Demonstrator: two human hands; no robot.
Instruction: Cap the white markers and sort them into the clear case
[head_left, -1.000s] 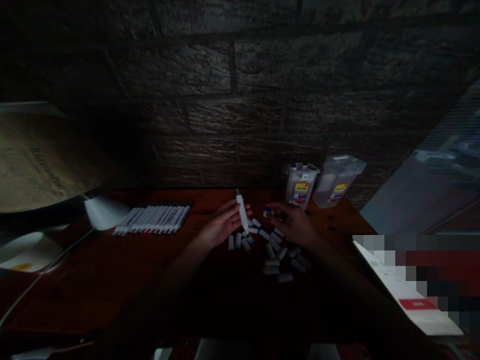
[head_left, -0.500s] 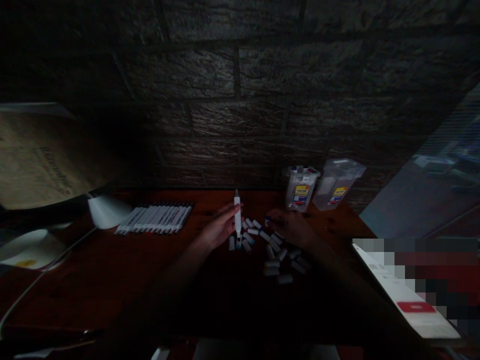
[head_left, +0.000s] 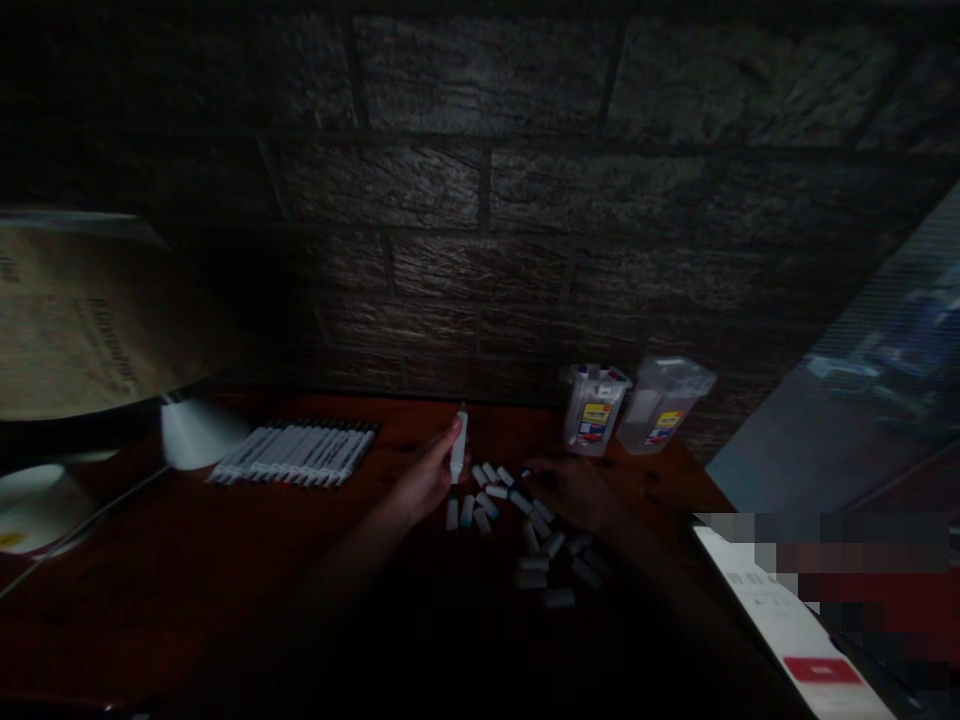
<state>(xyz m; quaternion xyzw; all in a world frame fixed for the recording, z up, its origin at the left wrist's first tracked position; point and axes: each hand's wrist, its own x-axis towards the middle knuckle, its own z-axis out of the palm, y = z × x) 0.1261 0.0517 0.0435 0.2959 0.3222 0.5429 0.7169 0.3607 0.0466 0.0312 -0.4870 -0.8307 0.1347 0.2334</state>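
Note:
My left hand (head_left: 426,485) is closed around a white marker (head_left: 458,450), held upright and slightly tilted, with bare dark tips showing at both ends. Several loose white marker caps (head_left: 496,491) lie scattered on the table between and below my hands, some with coloured ends. My right hand (head_left: 574,492) is at the right side of these caps, its fingers pinched on a small cap (head_left: 526,473) with a dark blue end. Deep shadow hides part of the right fingers.
A row of white markers (head_left: 296,453) lies side by side on the wooden table (head_left: 247,560) at the left. Two clear plastic containers, one with several items inside (head_left: 595,410) and another beside it (head_left: 664,405), stand by the brick wall. A lamp (head_left: 196,432) and a tablet (head_left: 780,610) flank the area.
The view has tilted up, so the table sits lower in the picture. The marker in my left hand has turned and leans a little to the right. My right hand keeps its pinch.

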